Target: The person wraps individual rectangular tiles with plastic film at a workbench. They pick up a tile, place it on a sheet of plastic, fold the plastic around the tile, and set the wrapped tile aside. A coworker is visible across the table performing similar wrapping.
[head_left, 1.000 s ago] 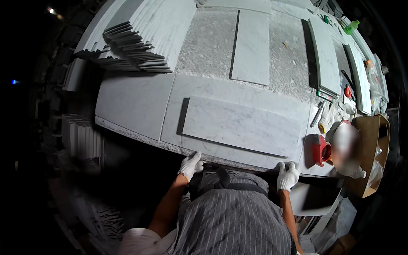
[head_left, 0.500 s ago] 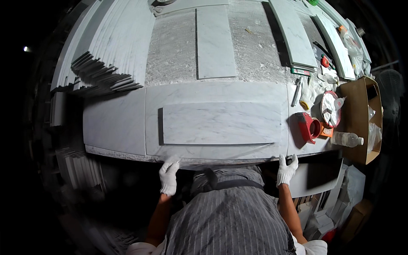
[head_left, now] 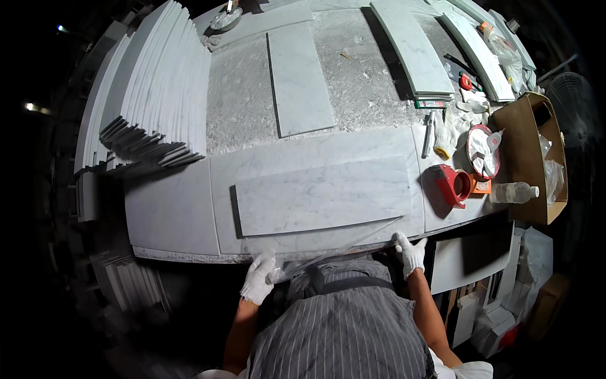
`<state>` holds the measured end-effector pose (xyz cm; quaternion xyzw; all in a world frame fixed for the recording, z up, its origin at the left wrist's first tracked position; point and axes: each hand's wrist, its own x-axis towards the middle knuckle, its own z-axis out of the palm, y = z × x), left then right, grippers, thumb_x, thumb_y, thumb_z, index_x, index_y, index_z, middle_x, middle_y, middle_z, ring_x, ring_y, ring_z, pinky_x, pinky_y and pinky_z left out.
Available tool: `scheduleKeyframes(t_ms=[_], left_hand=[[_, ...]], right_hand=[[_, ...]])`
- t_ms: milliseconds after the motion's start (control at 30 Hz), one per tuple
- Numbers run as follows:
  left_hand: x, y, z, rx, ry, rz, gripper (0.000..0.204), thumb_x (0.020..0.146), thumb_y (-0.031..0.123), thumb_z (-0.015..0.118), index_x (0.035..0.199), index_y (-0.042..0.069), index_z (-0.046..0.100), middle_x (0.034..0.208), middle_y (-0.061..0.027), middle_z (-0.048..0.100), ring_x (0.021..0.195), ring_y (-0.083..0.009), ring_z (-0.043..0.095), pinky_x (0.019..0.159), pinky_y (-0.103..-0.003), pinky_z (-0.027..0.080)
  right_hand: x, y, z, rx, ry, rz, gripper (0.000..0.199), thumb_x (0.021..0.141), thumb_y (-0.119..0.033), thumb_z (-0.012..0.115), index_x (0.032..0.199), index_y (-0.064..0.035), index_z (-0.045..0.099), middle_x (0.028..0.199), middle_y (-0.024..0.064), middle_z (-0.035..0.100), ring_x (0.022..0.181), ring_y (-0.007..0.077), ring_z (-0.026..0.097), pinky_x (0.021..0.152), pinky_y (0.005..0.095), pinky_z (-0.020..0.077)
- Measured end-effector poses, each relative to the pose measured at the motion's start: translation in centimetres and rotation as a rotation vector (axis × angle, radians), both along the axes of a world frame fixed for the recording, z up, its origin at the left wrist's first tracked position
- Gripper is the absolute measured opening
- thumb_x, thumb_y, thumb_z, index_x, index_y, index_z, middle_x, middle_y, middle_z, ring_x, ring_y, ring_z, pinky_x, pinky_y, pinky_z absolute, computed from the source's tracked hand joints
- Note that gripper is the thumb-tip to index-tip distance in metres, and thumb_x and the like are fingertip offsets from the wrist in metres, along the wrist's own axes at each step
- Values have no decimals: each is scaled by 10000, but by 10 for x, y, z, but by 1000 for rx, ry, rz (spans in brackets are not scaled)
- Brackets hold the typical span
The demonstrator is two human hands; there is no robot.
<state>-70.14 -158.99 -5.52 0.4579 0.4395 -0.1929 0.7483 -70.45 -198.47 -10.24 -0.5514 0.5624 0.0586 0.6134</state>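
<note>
Brightly lit over the central slab [head_left: 325,192], shadowed at its left. Black and bowed toward the rim.

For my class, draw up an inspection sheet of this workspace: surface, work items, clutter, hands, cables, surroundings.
Surface: pale panels in front, rough dusty area beyond.
Work items: clear strip slants along the front edge; marbled slab lies behind it.
Clutter: at right, red tape dispenser, clear bottle, spare gloves, bowl, cardboard box.
Hands: left hand, gloved, appears to grip the clear strip; right hand, gloved, at the front edge, grip unclear.
Cables: nothing seen.
Surroundings: dark; fan at right.
</note>
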Motion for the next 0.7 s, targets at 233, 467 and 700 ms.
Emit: scheduleKeyframes(t_ms=[233, 467, 700], left_hand=[[16, 12, 24, -58, -36, -343, 142, 949, 109, 597, 991, 13, 693, 656, 3, 593, 514, -91, 491, 462, -245, 386], [24, 17, 27, 82, -216, -523, 173, 938, 118, 609, 1026, -5, 692, 881, -55, 695, 837, -129, 628, 803, -279, 488], [38, 30, 29, 140, -250, -642, 244, 908, 77, 616, 1123, -27, 665, 1069, -79, 693, 1036, -141, 615, 981, -296, 435]], right_hand=[[-9, 17, -14, 91, 125, 187, 388, 843, -400, 749, 757, -43, 625, 651, 10, 578, 526, 108, 499, 483, 273, 393], [-18, 12, -8, 101, 58, 217, 361, 877, -357, 718, 747, -40, 603, 640, 30, 593, 516, 116, 526, 503, 269, 442], [-15, 2, -5, 17, -115, 220, 241, 901, -237, 689, 771, -46, 621, 637, 32, 615, 536, 97, 536, 525, 245, 428]])
